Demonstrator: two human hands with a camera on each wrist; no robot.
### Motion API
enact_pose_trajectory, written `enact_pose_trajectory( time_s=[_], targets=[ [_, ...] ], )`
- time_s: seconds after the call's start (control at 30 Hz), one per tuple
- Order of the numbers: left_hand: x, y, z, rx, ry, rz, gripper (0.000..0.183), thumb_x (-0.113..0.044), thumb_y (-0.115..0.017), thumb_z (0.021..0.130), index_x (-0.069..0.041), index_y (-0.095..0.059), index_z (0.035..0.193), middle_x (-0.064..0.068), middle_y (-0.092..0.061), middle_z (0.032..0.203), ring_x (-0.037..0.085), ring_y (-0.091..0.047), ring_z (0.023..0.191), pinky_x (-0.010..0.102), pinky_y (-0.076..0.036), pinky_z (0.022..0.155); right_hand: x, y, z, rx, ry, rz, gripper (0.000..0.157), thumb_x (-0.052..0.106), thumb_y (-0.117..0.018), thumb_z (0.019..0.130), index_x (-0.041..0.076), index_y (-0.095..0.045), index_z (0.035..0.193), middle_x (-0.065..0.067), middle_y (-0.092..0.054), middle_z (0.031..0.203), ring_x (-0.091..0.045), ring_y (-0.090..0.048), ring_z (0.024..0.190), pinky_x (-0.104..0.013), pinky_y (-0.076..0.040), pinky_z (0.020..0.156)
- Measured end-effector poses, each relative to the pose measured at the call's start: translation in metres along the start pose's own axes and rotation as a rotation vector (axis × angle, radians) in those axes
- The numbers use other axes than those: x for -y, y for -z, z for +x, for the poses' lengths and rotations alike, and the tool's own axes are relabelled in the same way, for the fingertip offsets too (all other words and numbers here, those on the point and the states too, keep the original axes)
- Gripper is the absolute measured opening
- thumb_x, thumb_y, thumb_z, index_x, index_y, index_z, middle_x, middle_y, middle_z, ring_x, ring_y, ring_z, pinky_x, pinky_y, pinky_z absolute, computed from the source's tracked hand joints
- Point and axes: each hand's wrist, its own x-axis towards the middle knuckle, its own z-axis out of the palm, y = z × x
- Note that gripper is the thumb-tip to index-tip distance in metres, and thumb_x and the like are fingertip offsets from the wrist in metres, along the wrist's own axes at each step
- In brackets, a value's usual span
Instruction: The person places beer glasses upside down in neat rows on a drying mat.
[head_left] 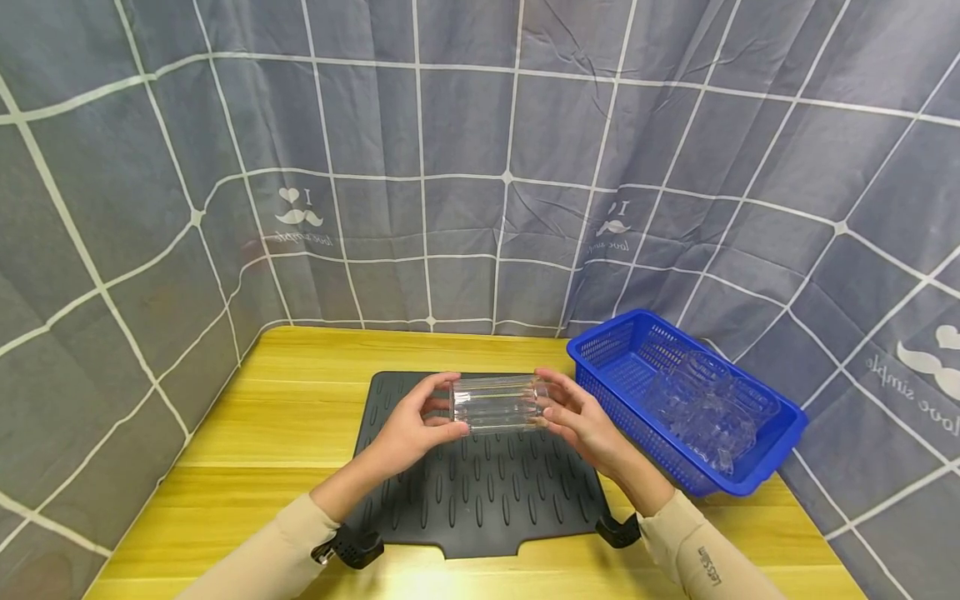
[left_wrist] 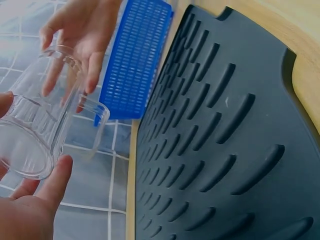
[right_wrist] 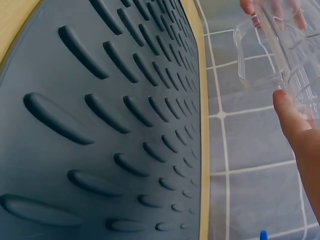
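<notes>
A clear mug (head_left: 495, 406) with a side handle (left_wrist: 104, 122) is held on its side above the dark ribbed mat (head_left: 483, 504). My left hand (head_left: 415, 427) grips one end of it, thumb and fingers on opposite sides. At the other end my right hand (head_left: 587, 423) holds it between thumb and fingers. In the left wrist view the round end nearer the left hand faces the camera, and the right hand (left_wrist: 87, 37) is around the far end. The right wrist view shows the right thumb (right_wrist: 290, 112) against the mug near its handle.
A blue perforated basket (head_left: 615, 408) stands to the right of the mat, with several clear, glass-like pieces (head_left: 705, 412) inside. The mat lies on a yellow wooden table (head_left: 247, 467). A grey curtain with white grid lines (head_left: 465, 217) surrounds the back and sides.
</notes>
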Motion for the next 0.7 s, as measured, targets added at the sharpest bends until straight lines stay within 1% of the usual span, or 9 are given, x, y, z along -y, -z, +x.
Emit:
enact_pose_trajectory(
  time_s=[0.1,0.17,0.3,0.43,0.53,0.6,0.7],
  targets=[
    [-0.003,0.002,0.0,-0.011,-0.022,-0.01,0.066,-0.016,-0.07,0.082,-0.019,-0.037,0.139,0.018,-0.037,0.133,0.037,-0.05,0.112,0.034,-0.051,0.083,-0.001,0.0,0.001,0.025,-0.007,0.02,0.056,0.002,-0.049,0.094,0.007,-0.025,0.145,-0.022,-0.027,0.145,-0.034,-0.036,0.13,-0.035,-0.043,0.097],
    [-0.003,0.002,0.0,-0.016,-0.027,-0.021,0.065,-0.016,-0.07,0.082,-0.02,-0.038,0.139,0.017,-0.038,0.132,0.038,-0.05,0.112,0.033,-0.051,0.083,-0.003,0.0,0.002,0.034,-0.006,0.032,0.057,0.003,-0.05,0.094,0.008,-0.025,0.145,-0.024,-0.027,0.145,-0.037,-0.033,0.131,-0.035,-0.042,0.098],
    [-0.005,0.006,0.001,-0.026,-0.028,-0.005,0.064,-0.016,-0.07,0.083,-0.02,-0.039,0.138,0.014,-0.039,0.131,0.037,-0.05,0.112,0.038,-0.049,0.086,-0.004,-0.001,0.005,0.049,-0.012,0.03,0.057,0.006,-0.052,0.093,0.008,-0.026,0.144,-0.027,-0.028,0.144,-0.04,-0.028,0.133,-0.035,-0.041,0.099],
    [-0.008,0.01,0.002,-0.031,-0.022,0.028,0.064,-0.017,-0.069,0.084,-0.021,-0.038,0.139,0.013,-0.038,0.131,0.035,-0.049,0.114,0.045,-0.046,0.09,-0.006,-0.002,0.007,0.044,-0.04,-0.005,0.059,0.009,-0.054,0.093,0.01,-0.026,0.145,-0.021,-0.034,0.142,-0.034,-0.033,0.132,-0.033,-0.042,0.098],
    [-0.011,0.013,0.003,-0.03,-0.026,0.062,0.064,-0.018,-0.068,0.084,-0.02,-0.037,0.14,0.013,-0.04,0.13,0.034,-0.051,0.11,0.046,-0.045,0.09,-0.007,-0.002,0.008,0.045,-0.045,-0.024,0.061,0.01,-0.054,0.093,0.009,-0.024,0.145,-0.018,-0.035,0.142,-0.03,-0.036,0.131,-0.032,-0.041,0.099],
    [-0.013,0.016,0.005,-0.03,-0.029,0.093,0.063,-0.019,-0.068,0.084,-0.019,-0.038,0.14,0.012,-0.042,0.127,0.032,-0.053,0.106,0.044,-0.047,0.087,-0.007,-0.002,0.008,0.049,-0.034,-0.028,0.059,0.009,-0.053,0.093,0.007,-0.024,0.145,-0.019,-0.033,0.143,-0.032,-0.034,0.132,-0.034,-0.04,0.1],
    [-0.016,0.023,0.006,-0.032,-0.023,0.145,0.062,-0.02,-0.068,0.084,-0.019,-0.039,0.139,0.011,-0.043,0.124,0.029,-0.056,0.099,0.041,-0.049,0.082,-0.007,0.0,0.007,0.045,-0.019,-0.031,0.056,0.008,-0.051,0.094,0.007,-0.026,0.144,-0.021,-0.031,0.143,-0.037,-0.029,0.133,-0.038,-0.038,0.102]
  ],
)
